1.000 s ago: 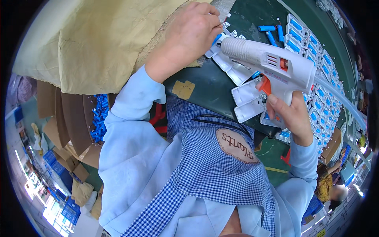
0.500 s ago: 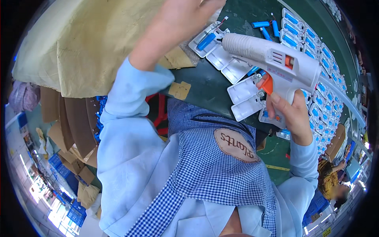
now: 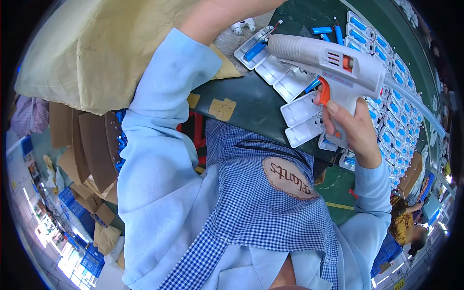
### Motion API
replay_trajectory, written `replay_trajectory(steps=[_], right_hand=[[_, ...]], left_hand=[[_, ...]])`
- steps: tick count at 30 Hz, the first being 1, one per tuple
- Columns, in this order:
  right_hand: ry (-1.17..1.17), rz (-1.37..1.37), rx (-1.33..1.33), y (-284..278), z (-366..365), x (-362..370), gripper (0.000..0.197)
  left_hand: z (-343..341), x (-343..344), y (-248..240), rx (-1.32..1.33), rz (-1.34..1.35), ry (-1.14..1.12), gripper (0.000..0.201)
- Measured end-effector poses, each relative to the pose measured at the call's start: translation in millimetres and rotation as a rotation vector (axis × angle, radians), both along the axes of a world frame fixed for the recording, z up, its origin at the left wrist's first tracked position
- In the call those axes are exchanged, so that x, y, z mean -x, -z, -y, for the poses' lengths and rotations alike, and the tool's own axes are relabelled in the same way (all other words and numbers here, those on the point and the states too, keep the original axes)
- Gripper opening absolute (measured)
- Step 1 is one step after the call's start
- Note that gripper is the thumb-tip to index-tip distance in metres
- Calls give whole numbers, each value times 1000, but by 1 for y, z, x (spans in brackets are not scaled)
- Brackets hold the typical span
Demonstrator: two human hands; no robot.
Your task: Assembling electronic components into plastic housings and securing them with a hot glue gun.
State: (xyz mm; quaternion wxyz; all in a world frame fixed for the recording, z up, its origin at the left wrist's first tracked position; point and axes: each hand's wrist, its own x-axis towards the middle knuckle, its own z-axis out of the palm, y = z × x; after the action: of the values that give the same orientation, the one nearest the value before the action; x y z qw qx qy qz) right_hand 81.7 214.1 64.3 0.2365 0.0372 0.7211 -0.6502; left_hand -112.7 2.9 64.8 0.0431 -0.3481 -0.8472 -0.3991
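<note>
My right hand [image 3: 355,121] is closed round the handle of a white hot glue gun [image 3: 355,79], with the index finger at its orange trigger [image 3: 324,92]. The gun's nozzle points left, just beside a blue cylindrical battery [image 3: 254,50] in an open white plastic case [image 3: 275,69]. In the picture, nozzle and battery overlap; whether they touch I cannot tell. More white cases [image 3: 300,110] lie below the gun. My left hand [image 3: 237,6] reaches past the top edge over the bench, its fingers out of view.
Rows of white cases with blue batteries [image 3: 398,116] cover the right of the green bench [image 3: 251,106]. Loose batteries [image 3: 321,30] lie at the back. A large tan paper-like sheet [image 3: 96,53] stands at left, above cardboard boxes [image 3: 94,145]. Another person [image 3: 403,220] is at far right.
My left hand has moved up and farther away, mostly leaving the picture. The glue gun in my right hand has shifted slightly left, its nozzle closer to the battery.
</note>
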Motion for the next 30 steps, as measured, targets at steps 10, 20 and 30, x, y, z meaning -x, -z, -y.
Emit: replay_trajectory(steps=[10,20,30], right_hand=[[107,5,0,5,2,-17,30],[51,-11,2,-3,-7,-26,36],[76,18,-7,-9,-23,-49,30]], left_hand=[[-47,8,18,290,101,141,17],[-80,10,31,414,-5,225,18],[52,-102,6,174,-278,-234,25]])
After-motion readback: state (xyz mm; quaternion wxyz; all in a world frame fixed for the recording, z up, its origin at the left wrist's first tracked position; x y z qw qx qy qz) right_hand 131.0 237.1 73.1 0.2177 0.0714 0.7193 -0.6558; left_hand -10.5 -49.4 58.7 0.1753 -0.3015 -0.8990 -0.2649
